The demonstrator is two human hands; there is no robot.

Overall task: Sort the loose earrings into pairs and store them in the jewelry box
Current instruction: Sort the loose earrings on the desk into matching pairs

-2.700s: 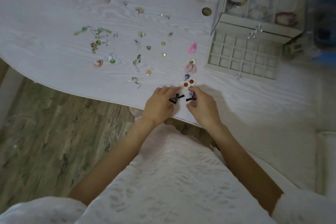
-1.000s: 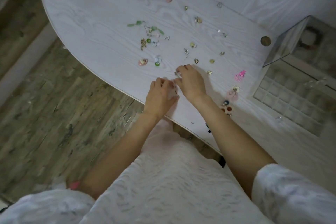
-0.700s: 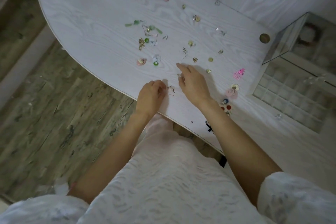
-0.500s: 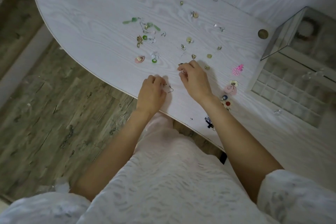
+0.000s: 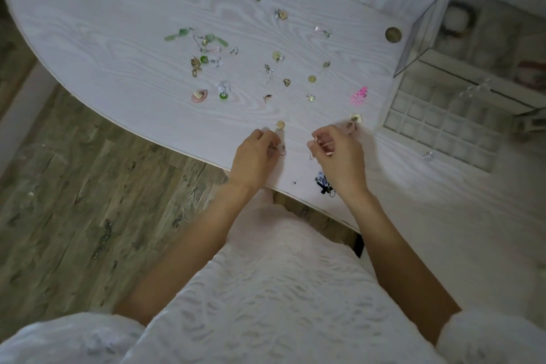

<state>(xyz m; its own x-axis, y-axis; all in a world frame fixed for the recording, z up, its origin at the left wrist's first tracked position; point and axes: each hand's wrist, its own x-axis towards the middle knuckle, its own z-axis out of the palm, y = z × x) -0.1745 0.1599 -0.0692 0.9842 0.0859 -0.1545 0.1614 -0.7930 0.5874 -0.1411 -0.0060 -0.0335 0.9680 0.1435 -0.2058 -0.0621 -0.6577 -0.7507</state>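
Several loose earrings lie scattered on the white table (image 5: 118, 23): green ones (image 5: 206, 38), pink discs (image 5: 200, 95), small gold studs (image 5: 311, 78) and a bright pink flower (image 5: 359, 96). My left hand (image 5: 255, 156) pinches a small hook earring (image 5: 282, 151) near the table's front edge. My right hand (image 5: 339, 156) pinches a matching hook earring (image 5: 312, 155) close beside it. A blue and black pair (image 5: 323, 183) lies by my right wrist. The open jewelry box (image 5: 443, 127) with its grid tray stands at the right.
A round gold cap (image 5: 393, 34) sits in the tabletop near the box's raised glass lid (image 5: 425, 35). A small clear piece (image 5: 428, 155) lies by the tray. The table's curved front edge runs under my wrists, with wood floor (image 5: 74, 201) below.
My right hand picked a hook earring from the scatter and drew back toward the front edge. My left hand holds its own hook earring there. The view shifted left since the earliest frame.
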